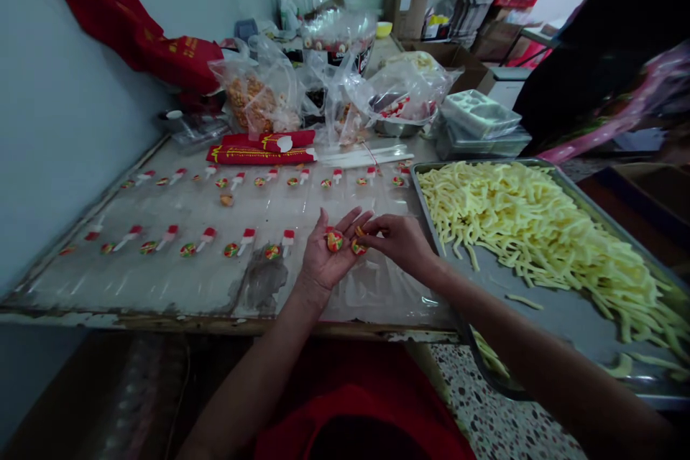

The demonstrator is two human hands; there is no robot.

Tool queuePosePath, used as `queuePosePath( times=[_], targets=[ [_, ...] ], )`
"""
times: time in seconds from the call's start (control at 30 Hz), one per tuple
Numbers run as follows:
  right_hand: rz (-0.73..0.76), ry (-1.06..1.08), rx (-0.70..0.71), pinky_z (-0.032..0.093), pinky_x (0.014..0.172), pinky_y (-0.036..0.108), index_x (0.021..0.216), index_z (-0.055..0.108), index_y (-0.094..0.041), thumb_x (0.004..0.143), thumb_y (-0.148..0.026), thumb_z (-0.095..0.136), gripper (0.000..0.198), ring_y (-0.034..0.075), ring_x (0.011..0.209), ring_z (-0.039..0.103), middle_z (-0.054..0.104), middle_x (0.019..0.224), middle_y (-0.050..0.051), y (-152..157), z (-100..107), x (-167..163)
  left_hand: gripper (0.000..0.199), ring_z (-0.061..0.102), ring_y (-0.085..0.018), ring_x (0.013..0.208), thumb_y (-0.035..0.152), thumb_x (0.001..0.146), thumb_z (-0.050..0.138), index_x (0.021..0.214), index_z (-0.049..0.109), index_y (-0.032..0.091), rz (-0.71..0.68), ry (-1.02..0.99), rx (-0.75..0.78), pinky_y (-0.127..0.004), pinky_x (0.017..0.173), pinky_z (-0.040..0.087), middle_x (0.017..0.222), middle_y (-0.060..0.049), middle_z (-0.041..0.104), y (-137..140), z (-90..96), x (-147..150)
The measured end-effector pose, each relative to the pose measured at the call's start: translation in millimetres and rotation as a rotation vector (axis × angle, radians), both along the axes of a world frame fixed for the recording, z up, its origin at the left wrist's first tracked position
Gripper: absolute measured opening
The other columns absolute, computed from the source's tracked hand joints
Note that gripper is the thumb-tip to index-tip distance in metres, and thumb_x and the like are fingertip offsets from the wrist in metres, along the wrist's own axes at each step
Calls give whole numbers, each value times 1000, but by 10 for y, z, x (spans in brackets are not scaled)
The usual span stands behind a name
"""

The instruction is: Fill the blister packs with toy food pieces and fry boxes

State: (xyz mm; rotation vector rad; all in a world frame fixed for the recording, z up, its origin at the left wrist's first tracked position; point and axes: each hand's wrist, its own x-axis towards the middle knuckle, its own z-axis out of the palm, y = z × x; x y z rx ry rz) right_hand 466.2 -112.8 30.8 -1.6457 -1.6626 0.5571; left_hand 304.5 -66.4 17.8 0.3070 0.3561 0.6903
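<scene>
Now two colourful round pieces (335,241) rest on the left hand (322,259), palm up, fingers spread, left of the metal tray (496,282); the right hand (402,238) has its grip pinched onto an orange bit (359,231), while farther left of the tray red-and-white sticks (247,238) line the worktop (162,320)

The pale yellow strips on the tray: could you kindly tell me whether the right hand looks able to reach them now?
Probably yes: the tray is just beside the right hand and most pale yellow strips lie uncovered, though that hand is busy with a small round piece over the left hand.
</scene>
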Motion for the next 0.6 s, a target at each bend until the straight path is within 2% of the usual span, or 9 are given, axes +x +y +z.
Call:
queuePosePath(
  times=[0.17, 0.3, 0.4, 0.47, 0.6],
  targets=[
    [-74, 218, -40, 48, 66, 28, 81, 80, -20, 72, -37, 82, 19, 18, 68, 66, 77, 77, 4, 86, -97, 43, 48, 64, -31, 122, 47, 99, 48, 123, 65, 10, 60, 59, -125, -44, 100, 53, 123, -20, 71, 71, -61, 81],
    [-88, 368, -109, 50, 65, 28, 85, 80, -18, 72, -45, 81, 29, 20, 71, 68, 77, 79, 6, 48, -113, 156, 38, 73, -27, 101, 37, 97, 52, 116, 68, 8, -14, 116, -167, -42, 94, 57, 106, -18, 75, 56, -117, 149],
    [-155, 320, -83, 47, 63, 27, 82, 79, -17, 73, -44, 79, 28, 17, 67, 65, 75, 76, 5, -24, -103, 266, 26, 73, -25, 102, 11, 86, 59, 110, 70, 8, -45, 203, -94, -41, 102, 54, 103, -15, 76, -14, -133, 162],
    [-203, 338, -61, 42, 58, 25, 78, 76, -16, 73, -44, 78, 28, 14, 61, 59, 71, 70, 3, -89, -99, 358, 40, 71, -23, 108, -3, 75, 58, 109, 71, 11, -42, 257, -10, -39, 107, 51, 110, -13, 75, -64, -124, 171],
    [-206, 643, -134, 28, 49, 23, 74, 71, -17, 72, -47, 78, 31, 8, 52, 41, 66, 69, 1, -302, -61, 606, 48, 68, -23, 117, -5, 68, 62, 110, 73, 17, 20, 326, 148, -39, 110, 47, 116, -10, 74, -120, -108, 343]
  ],
)
